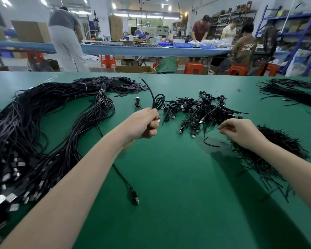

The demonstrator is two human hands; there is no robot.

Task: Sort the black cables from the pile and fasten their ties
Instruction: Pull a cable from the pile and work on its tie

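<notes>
My left hand (145,123) grips a coiled black cable (158,101) above the green table (169,186); its loops stick up from my fist and one free end curves up and back. My right hand (241,132) reaches into a pile of thin black ties (273,151) at the right, fingers curled and pinching at a tie. A heap of coiled, tied cables (201,112) with USB plugs lies between and beyond my hands. A large bundle of long loose black cables (36,133) sprawls over the left side. One loose cable with a USB plug (136,199) runs under my left forearm.
A mound of flat black pieces (120,85) lies at the back centre. Another bunch of black cables (293,92) sits at the far right. Beyond the table, people work at a long blue bench (133,49) with orange stools and shelving.
</notes>
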